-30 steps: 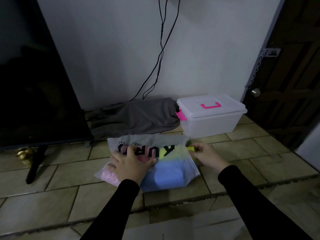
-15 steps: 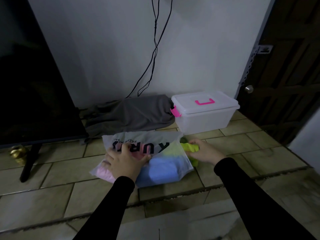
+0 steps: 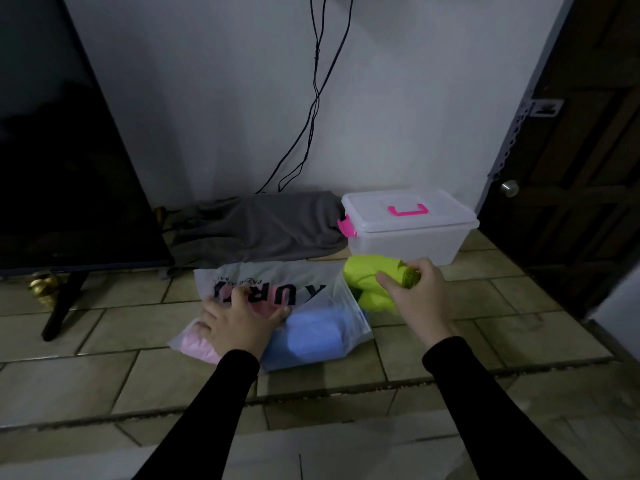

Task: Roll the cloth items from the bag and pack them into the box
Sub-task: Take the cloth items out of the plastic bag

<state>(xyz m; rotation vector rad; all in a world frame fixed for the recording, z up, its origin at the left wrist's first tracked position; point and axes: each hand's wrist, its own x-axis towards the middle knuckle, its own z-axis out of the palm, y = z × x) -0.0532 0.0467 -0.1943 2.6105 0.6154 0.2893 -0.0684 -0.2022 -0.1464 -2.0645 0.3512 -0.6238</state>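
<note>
A translucent plastic bag [image 3: 277, 282] with black lettering lies on the tiled floor. Through it show a blue cloth [image 3: 311, 336] and a pink cloth [image 3: 199, 346]. My left hand [image 3: 239, 322] presses flat on top of the bag. My right hand [image 3: 419, 296] grips a lime-green cloth [image 3: 372, 277] that is out of the bag's right opening and lifted just in front of the box. The clear plastic box [image 3: 405, 233] with pink handle and latch stands behind, its lid on.
A grey garment [image 3: 263, 226] lies against the wall left of the box. A dark TV screen [image 3: 62, 168] on a black leg stands at the left. Cables [image 3: 313, 98] hang down the wall. A dark wooden door [image 3: 571, 150] is at the right.
My right hand has pulled the green cloth out of the bag's right side and raised it toward the box. My left hand has stayed pressed on the bag.
</note>
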